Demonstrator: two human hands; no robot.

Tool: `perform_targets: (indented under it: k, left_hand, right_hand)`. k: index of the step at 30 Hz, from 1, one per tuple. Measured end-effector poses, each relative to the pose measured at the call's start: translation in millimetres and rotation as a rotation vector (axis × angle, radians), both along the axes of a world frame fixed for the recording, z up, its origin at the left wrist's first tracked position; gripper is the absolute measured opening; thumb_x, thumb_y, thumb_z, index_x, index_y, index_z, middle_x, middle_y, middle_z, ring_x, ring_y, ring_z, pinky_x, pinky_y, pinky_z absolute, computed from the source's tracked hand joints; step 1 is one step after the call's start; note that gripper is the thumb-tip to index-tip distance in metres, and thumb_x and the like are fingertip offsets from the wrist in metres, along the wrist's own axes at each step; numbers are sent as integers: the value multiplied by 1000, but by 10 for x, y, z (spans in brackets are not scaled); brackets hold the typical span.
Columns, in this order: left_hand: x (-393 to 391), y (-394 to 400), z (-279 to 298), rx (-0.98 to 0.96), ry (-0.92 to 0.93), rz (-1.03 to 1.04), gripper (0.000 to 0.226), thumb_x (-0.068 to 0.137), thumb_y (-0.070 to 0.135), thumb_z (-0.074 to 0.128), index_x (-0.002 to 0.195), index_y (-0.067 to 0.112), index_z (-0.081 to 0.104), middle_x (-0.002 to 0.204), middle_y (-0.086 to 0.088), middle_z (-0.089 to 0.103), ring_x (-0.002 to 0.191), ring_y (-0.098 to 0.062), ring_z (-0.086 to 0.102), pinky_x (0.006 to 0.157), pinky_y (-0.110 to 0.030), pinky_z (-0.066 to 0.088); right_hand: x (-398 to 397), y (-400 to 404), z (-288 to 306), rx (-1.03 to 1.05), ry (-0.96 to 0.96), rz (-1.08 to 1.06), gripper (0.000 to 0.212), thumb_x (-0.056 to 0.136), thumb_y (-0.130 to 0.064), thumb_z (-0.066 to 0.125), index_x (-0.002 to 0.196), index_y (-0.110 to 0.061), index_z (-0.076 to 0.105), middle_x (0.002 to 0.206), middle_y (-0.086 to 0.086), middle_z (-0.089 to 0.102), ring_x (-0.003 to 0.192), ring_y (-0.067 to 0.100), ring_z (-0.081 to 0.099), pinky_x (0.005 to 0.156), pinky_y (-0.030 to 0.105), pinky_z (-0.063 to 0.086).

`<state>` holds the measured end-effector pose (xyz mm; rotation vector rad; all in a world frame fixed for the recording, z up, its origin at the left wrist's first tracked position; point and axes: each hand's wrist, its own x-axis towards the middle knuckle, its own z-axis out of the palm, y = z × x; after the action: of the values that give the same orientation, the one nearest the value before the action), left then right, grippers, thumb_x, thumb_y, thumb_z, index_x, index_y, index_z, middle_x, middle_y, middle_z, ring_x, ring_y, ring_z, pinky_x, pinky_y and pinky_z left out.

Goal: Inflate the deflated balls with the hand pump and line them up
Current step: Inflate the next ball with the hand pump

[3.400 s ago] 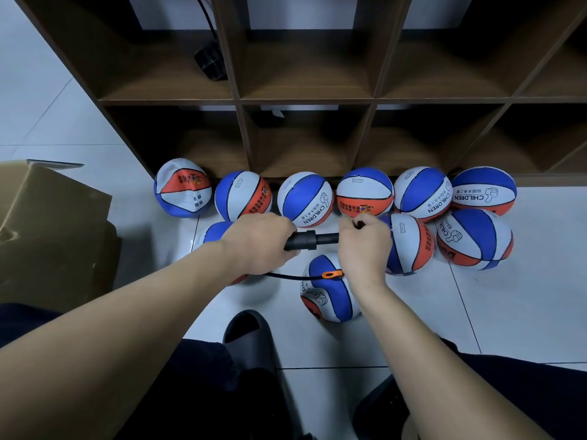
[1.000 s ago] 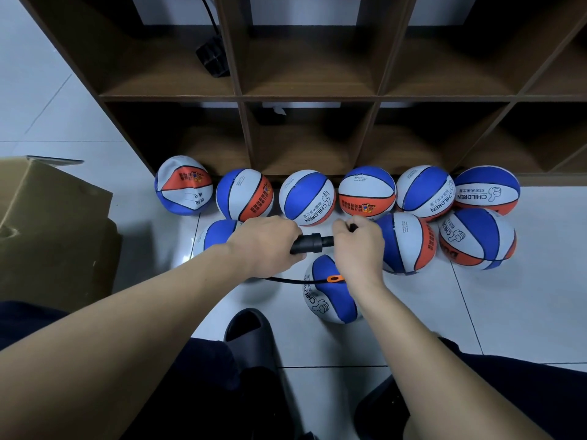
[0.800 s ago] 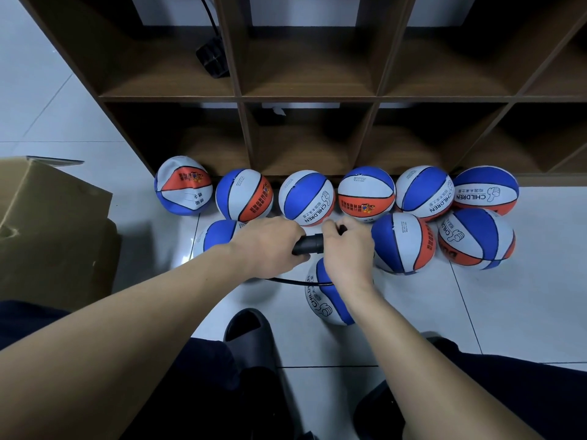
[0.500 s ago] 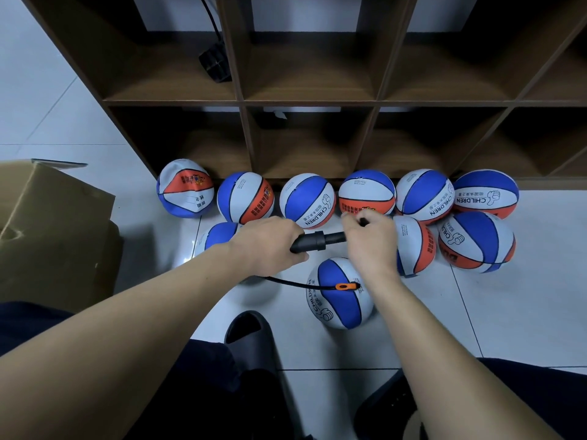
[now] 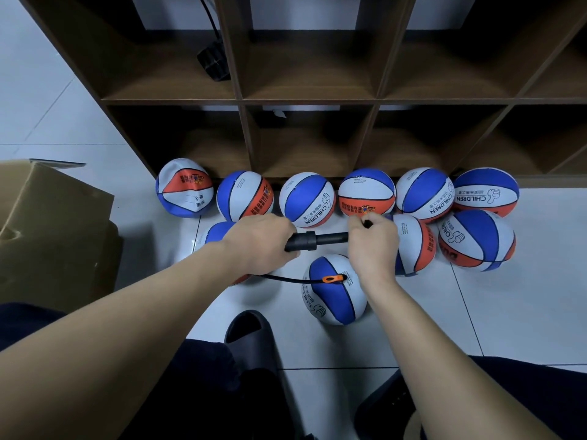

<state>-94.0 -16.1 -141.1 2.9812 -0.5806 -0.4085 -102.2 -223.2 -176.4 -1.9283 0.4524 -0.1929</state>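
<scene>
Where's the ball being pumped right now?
Head view, centre: the ball sits on the floor tiles just below the right hand, nearer the person than the row along the shelf.

Both forearms outstretched, left grip [image 5: 262,241] and right grip [image 5: 373,244] curled

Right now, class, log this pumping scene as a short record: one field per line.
left hand: grips hand pump barrel
right hand: grips pump handle
hose: runs to orange connector
ball being filled: on floor, nearest person
back row: six balls along wooden shelf unit
cardboard box: at left
</scene>
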Motion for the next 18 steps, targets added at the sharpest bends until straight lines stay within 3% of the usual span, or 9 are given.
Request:
perform_targets:
  k: [4,7,13,18]
  left_hand:
    - [-3,-34,-19,-9,5,-17,24,100,48,63,90,27,66,75,6,61,75,-19,61,60,-32,42]
    - [-13,-69,-16,-4,15,-25,24,100,48,62,90,26,66,74,6,60,74,-18,61,60,-32,46]
    - [-30,-111,-32,-15,23,-38,26,98,50,63,88,26,65,75,5,62,71,-17,60,62,-34,51]
    - [4,-108,-9,-68,50,-17,28,97,52,66,84,27,62,75,6,63,71,-17,61,60,-32,48]
  right_hand:
    - [-46,152,3,4,38,32,40,93,-17,62,62,-15,37,55,-6,33,60,20,28,56,38,29]
    - [-99,264,4,4,38,60,32,94,-20,63,71,-4,46,61,5,42,60,18,34,57,37,34]
    - [-132,325,-3,5,35,85,35,97,-22,66,71,-4,51,65,12,51,59,17,39,58,35,38]
    - [-10,132,68,10,65,144,35,95,-24,69,70,-4,55,55,-5,42,56,15,37,56,33,36]
